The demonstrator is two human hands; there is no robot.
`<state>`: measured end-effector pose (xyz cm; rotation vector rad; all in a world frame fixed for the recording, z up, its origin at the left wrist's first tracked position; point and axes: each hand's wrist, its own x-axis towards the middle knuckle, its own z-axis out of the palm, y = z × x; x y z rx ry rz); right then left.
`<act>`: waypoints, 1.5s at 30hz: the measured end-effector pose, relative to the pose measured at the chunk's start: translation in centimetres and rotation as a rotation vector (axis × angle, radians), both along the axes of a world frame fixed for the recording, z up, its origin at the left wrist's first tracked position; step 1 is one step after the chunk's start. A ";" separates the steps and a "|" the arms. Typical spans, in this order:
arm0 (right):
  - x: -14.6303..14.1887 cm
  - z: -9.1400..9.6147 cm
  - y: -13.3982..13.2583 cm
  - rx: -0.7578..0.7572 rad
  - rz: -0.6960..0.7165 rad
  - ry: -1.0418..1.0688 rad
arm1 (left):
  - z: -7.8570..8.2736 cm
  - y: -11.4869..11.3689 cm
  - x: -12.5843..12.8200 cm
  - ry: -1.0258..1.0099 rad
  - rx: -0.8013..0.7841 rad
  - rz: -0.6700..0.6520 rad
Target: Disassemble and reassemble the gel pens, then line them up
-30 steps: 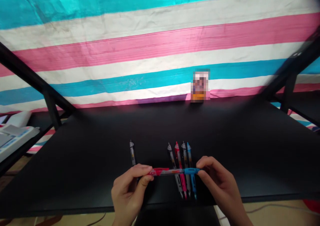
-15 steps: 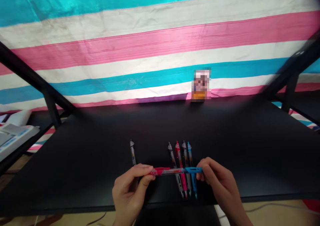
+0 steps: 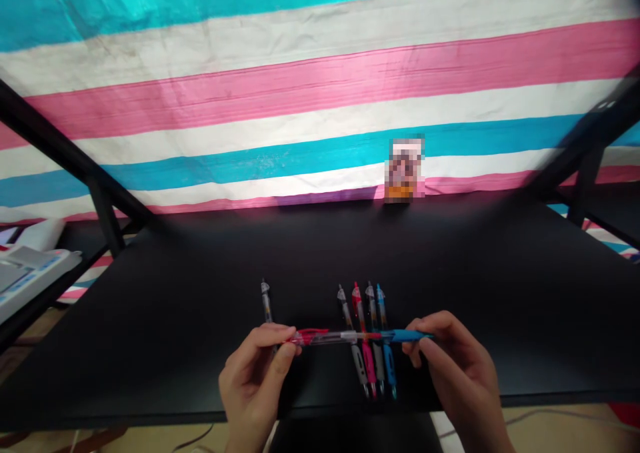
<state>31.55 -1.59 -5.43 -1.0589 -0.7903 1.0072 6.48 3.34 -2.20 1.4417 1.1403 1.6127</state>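
Above the black desktop point(image 3: 150, 319), the left hand point(image 3: 253, 379) pinches a red-gripped pen section point(image 3: 313, 336) and the right hand point(image 3: 463, 373) a blue-gripped section point(image 3: 405, 336) — both closed firmly, the sections now drawn further apart, spanning four lying pens point(image 3: 367, 366).

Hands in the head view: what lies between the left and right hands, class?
Between the left hand and right hand, the head view shows a clear pen with red and blue ends, crossing above four lying pens.
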 end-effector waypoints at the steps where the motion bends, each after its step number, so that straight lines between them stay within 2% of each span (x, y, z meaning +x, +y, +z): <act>1: 0.2 -0.1 0.1 0.037 0.001 0.023 | -0.1 0.0 -0.1 -0.018 0.010 0.001; 5: 0.8 -0.2 0.5 0.166 0.033 0.092 | -0.4 0.2 -0.5 -0.069 0.042 0.014; 10: 0.5 0.1 0.6 0.155 -0.015 0.159 | -0.2 0.3 -0.4 -0.083 0.043 0.002; 19: 0.2 0.5 0.7 0.171 -0.034 0.139 | -0.2 0.1 -0.4 -0.079 0.022 0.007; 23: 0.9 -0.4 0.6 0.189 0.028 0.075 | -0.2 0.2 -0.3 -0.051 0.035 0.014; 27: 1.1 -0.8 0.7 0.203 0.031 0.033 | 0.0 0.0 -0.1 -0.026 0.051 0.003; 30: 0.6 -0.4 0.5 0.182 0.027 -0.001 | 0.1 0.0 0.1 -0.001 0.042 -0.012; 36: -0.9 0.7 -0.3 0.044 0.115 -0.133 | 0.3 0.3 0.1 0.136 0.168 -0.121; 40: -0.9 0.7 -0.3 0.001 0.059 -0.257 | 0.7 0.4 0.1 0.142 0.176 -0.165; 45: -0.5 0.6 -0.1 0.051 0.122 -0.395 | 0.7 0.3 -0.1 0.118 0.173 -0.199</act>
